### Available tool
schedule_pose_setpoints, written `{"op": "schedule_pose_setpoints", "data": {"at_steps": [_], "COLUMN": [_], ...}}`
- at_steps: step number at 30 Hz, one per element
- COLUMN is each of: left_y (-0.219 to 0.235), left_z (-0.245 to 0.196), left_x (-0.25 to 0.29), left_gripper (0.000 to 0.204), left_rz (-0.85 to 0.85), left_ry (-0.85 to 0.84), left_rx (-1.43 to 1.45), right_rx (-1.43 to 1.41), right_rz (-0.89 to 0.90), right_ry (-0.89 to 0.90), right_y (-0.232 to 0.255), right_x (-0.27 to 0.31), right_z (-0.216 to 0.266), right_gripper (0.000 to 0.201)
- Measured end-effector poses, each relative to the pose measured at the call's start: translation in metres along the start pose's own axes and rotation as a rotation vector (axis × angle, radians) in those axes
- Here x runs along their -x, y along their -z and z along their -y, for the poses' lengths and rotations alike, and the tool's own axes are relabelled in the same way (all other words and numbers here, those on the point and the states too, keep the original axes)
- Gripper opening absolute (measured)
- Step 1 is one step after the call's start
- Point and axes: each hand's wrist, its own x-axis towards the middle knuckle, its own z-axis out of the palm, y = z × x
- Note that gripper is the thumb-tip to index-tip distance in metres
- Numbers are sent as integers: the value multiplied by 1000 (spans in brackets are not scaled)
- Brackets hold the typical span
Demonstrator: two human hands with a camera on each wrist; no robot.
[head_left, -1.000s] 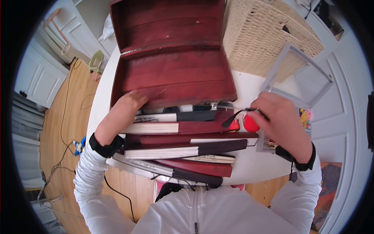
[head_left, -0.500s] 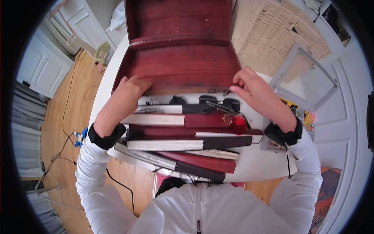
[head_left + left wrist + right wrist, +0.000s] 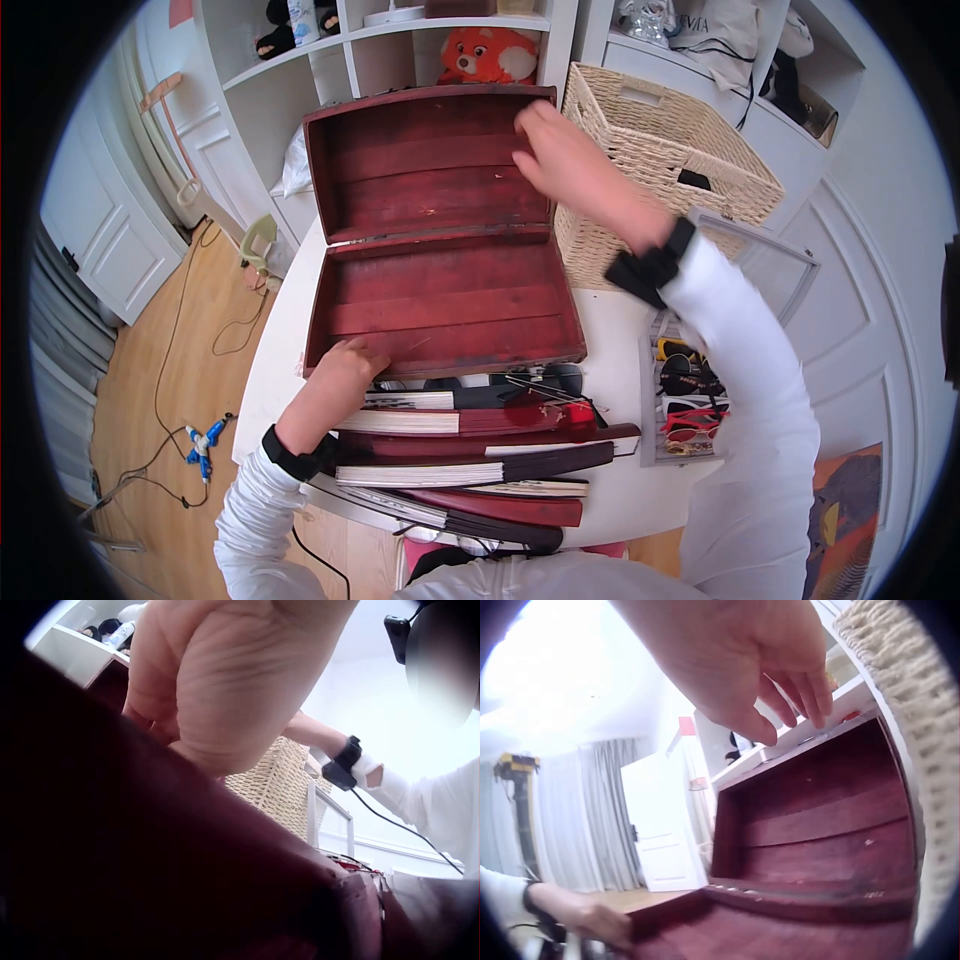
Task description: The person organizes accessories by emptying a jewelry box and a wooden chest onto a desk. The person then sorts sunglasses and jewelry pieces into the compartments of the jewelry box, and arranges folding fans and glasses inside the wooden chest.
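Note:
An empty dark-red wooden chest (image 3: 440, 310) stands on the white table, its lid (image 3: 430, 165) tipped back. My left hand (image 3: 338, 388) holds the chest's front rim near the left corner, fingers curled over the edge. At the lid's upper right corner, my right hand (image 3: 580, 170) reaches up with loosely bent fingers and holds nothing. In the right wrist view those fingers (image 3: 821, 705) overlap the lid's top edge. Several books (image 3: 430, 475) with dark and red covers lie in front of the chest, with sunglasses (image 3: 560, 378) by its front wall.
A woven basket (image 3: 610, 130) stands right of the lid. Near it, a grey case (image 3: 648, 420) with a raised clear cover holds several pairs of glasses. White shelves (image 3: 250, 75) with a red plush toy (image 3: 490, 55) rise behind the chest.
My right hand has let go of a pair of glasses, now among those by the books, and moved up to the lid's corner. My left hand stays at the rim. The head view has tilted up.

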Motion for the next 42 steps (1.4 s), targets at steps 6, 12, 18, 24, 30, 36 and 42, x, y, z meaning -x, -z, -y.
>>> {"op": "schedule_pose_setpoints", "data": {"at_steps": [6, 12, 18, 24, 30, 36, 42], "left_y": [-5, -2, -5, -9, -11, -1, -3], "left_z": [-1, -2, 14, 12, 10, 10, 1], "left_x": [3, 3, -4, -2, 0, -5, -9], "left_gripper": [31, 31, 29, 32, 46, 35, 33], "left_rz": [-79, -86, -115, -117, -131, -248, -192], "left_ry": [-29, -18, 37, 79, 139, 153, 160], "left_rx": [-28, -43, -63, -76, -35, -45, 21], "right_rx": [420, 576, 728, 687, 366, 234, 298], "right_rz": [28, 198, 292, 159, 287, 431, 167], "right_ry": [-287, -400, -466, -599, -342, -222, -107], "right_y": [-66, -74, -70, -89, -32, 96, 113], "right_x": [-73, -90, -96, -87, -86, -47, 25], "right_z": [-46, -53, -54, -72, -49, -17, -16], "right_gripper": [40, 30, 30, 30, 36, 43, 36]}}
